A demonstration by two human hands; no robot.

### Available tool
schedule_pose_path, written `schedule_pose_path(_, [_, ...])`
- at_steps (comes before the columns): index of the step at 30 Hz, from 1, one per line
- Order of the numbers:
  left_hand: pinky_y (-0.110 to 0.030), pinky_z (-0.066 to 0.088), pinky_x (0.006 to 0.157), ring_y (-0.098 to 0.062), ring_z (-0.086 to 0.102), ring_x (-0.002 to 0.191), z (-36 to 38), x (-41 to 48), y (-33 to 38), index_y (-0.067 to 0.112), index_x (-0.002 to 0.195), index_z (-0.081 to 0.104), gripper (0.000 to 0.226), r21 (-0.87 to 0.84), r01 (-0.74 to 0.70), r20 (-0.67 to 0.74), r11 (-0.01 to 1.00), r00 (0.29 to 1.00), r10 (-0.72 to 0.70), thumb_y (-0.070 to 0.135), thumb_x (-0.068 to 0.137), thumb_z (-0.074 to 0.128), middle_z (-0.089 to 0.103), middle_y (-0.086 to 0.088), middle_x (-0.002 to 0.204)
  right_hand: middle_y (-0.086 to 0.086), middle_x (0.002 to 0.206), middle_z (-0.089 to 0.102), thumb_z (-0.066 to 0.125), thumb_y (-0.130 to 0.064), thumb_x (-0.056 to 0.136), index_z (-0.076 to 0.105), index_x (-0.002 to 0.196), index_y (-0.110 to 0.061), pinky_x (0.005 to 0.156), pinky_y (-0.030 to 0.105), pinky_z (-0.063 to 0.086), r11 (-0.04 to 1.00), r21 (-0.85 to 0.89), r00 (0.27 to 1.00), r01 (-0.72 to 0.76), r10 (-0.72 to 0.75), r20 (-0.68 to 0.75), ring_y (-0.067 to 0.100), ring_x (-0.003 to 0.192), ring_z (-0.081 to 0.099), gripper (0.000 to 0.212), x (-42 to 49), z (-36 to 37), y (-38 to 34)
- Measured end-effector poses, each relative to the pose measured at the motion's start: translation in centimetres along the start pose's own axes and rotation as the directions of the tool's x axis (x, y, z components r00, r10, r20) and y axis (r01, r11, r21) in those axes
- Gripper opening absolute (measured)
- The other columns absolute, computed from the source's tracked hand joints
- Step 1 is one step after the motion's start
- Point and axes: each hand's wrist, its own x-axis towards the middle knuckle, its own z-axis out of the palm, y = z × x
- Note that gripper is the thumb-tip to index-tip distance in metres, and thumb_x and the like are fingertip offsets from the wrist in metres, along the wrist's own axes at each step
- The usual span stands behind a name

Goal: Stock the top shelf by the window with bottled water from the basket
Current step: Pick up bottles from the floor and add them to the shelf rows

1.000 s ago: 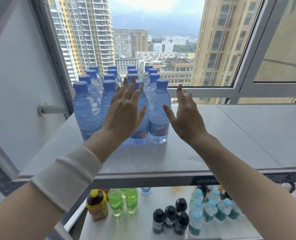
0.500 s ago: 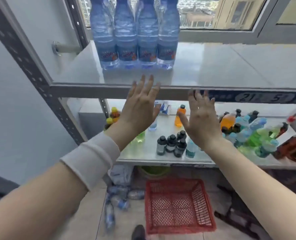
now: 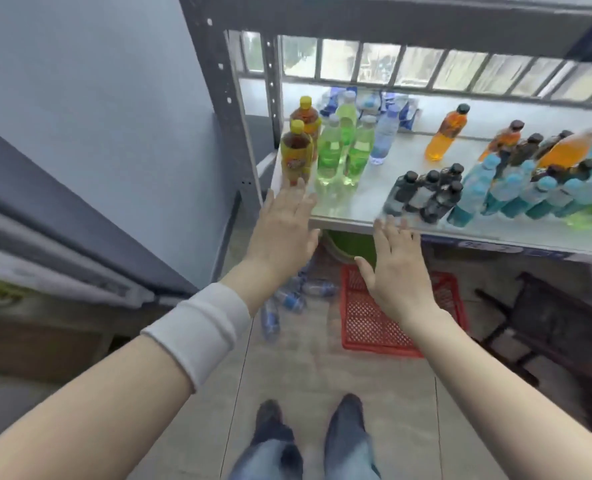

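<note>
left hand point(image 3: 284, 233): fingers spread, holds nothing
right hand point(image 3: 396, 275): fingers spread, palm down, holds nothing
basket point(image 3: 367, 327): red, on floor under right hand
water bottles point(image 3: 289, 301): lying on floor, just left of basket

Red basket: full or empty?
Empty where visible: the red basket shows bare mesh, though the right hand covers part; water bottles lie beside it.

The single head-worn camera looks steeply down, close over the shelf point(image 3: 367, 192), to the floor point(image 3: 287, 382).
</note>
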Motion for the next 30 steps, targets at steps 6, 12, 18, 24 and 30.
schedule_pose_path(6, [-0.040,0.001,0.119,-0.028,0.003,0.146,5.5,-5.4,-7.1,0.011,0.146,0.020,0.058,-0.027,0.187,0.210,0.982,0.961,-0.177,0.030,0.095,0.041,0.011,-0.009,0.157,0.029,0.134,0.047,0.051,-0.038,0.084,0.040,0.133,0.007,0.102,0.058,0.036,0.999,0.033,0.977,-0.024,0.016,0.211,0.048,0.127,0.040,0.067,-2.5,8.0,-5.0])
schedule_pose_path(12, [-0.035,-0.001,0.118,-0.022,0.004,0.146,14.0,-8.4,-11.1,0.015,0.146,0.020,0.056,-0.049,0.378,0.380,0.925,0.863,-0.332,0.032,0.096,0.038,0.012,-0.005,0.158,0.022,0.150,0.027,0.051,-0.036,0.091,0.022,0.143,0.001,0.115,0.046,0.017,0.991,0.111,0.926,-0.069,0.023,0.378,0.040,0.142,0.015,0.071,-3.5,15.9,-4.9])
schedule_pose_path(18, [-0.034,-0.001,0.119,-0.020,0.004,0.146,29.3,-10.4,-15.4,0.017,0.146,0.020,0.055,-0.033,0.528,0.554,0.849,0.717,-0.424,0.033,0.096,0.036,0.012,-0.003,0.158,0.016,0.155,0.016,0.042,-0.041,0.094,0.011,0.146,-0.003,0.119,0.040,0.009,0.990,0.090,0.812,-0.109,0.037,0.582,0.033,0.144,0.006,0.071,-1.3,30.3,-3.4])
schedule_pose_path(24, [-0.034,0.005,0.117,-0.023,0.012,0.145,50.0,-9.6,-21.9,0.016,0.145,0.020,0.056,-0.011,0.562,0.655,0.827,0.629,-0.419,0.031,0.095,0.040,0.019,-0.005,0.156,0.019,0.152,0.023,0.051,-0.039,0.090,0.016,0.145,-0.002,0.116,0.039,0.016,0.992,0.100,0.784,-0.073,-0.005,0.621,0.033,0.143,0.017,0.075,3.9,50.4,-1.2])
schedule_pose_path(30, [-0.036,0.038,0.099,-0.030,0.048,0.123,68.0,-5.1,-28.9,0.007,0.131,0.044,0.049,-0.153,0.803,0.655,0.576,0.519,-0.549,0.034,0.091,0.050,0.051,-0.015,0.135,0.020,0.138,0.043,0.056,-0.040,0.087,0.032,0.139,-0.006,0.102,0.042,0.036,0.974,0.169,0.797,-0.152,0.020,0.603,0.035,0.127,0.040,0.066,12.1,69.9,-0.3])
